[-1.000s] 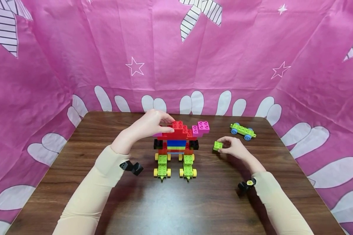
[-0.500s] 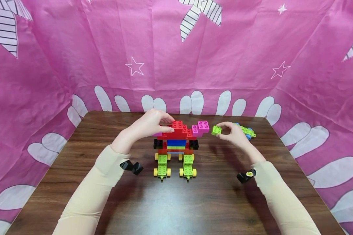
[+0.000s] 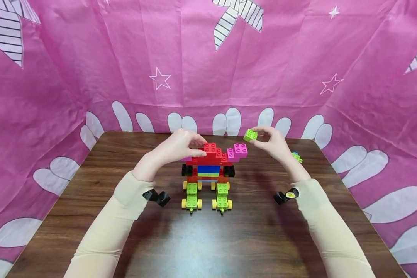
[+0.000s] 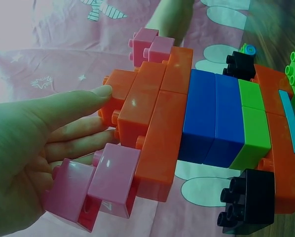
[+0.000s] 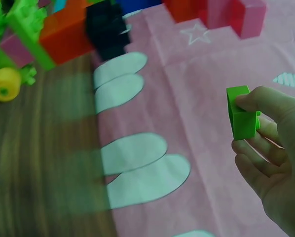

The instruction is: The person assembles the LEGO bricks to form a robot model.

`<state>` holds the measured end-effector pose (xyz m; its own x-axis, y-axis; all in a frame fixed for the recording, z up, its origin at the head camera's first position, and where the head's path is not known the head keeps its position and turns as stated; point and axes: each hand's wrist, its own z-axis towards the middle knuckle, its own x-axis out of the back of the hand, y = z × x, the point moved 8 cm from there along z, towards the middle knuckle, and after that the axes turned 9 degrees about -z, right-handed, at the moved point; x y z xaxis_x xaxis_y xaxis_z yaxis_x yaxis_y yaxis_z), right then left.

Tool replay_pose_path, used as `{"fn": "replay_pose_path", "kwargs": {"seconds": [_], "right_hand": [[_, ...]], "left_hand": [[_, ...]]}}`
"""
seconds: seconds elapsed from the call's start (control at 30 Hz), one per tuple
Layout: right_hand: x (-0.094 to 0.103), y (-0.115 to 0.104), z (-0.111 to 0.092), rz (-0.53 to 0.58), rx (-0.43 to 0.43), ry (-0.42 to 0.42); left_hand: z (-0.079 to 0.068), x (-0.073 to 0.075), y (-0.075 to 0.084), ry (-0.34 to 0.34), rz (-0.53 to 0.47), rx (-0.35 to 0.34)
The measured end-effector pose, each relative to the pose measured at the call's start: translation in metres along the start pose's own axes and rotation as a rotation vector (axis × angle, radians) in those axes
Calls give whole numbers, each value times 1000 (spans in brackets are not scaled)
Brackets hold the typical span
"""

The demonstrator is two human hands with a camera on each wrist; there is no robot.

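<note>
A toy-brick figure (image 3: 208,169) stands upright mid-table, with a stepped red top, pink bricks out to both sides, blue and green middle layers and black side bricks. My left hand (image 3: 175,146) grips its red top; in the left wrist view the thumb lies on the red brick (image 4: 119,94), with fingers behind. Between thumb and fingers, my right hand (image 3: 272,146) pinches a lime-green toy brick (image 3: 250,135), studs up. That brick is in the air, above and right of the pink brick (image 3: 240,150), apart from the figure.
Behind the right wrist, a lime-green wheeled base (image 3: 297,157) is mostly hidden on the brown wooden table (image 3: 201,243). Pink patterned cloth (image 3: 208,88) hangs around the table's back and sides. Two wheeled green feet (image 3: 222,199) carry the figure.
My right hand has lifted the green brick off the table, up and slightly left, toward the figure's pink end. The forearm now covers most of the wheeled base. My left hand has stayed put.
</note>
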<state>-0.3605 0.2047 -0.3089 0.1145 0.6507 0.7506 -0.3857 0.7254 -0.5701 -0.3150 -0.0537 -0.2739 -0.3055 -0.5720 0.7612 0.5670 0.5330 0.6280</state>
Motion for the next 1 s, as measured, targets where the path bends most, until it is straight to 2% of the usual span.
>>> {"fn": "replay_pose_path", "kwargs": {"seconds": [0.23,0.47,0.7,1.0], "right_hand": [[7,-31,12,48,16,2],[6,-64,20,85,94,-8],[-2,-95,22,121,180,-49],[-15,-120,20,109,211,-135]], "left_hand": [[0,0,-1,-6,-10,1],[-1,3,0,10,-28,2],[1,11,3,87,-65,9],[0,17,7,181,-101,-13]]}}
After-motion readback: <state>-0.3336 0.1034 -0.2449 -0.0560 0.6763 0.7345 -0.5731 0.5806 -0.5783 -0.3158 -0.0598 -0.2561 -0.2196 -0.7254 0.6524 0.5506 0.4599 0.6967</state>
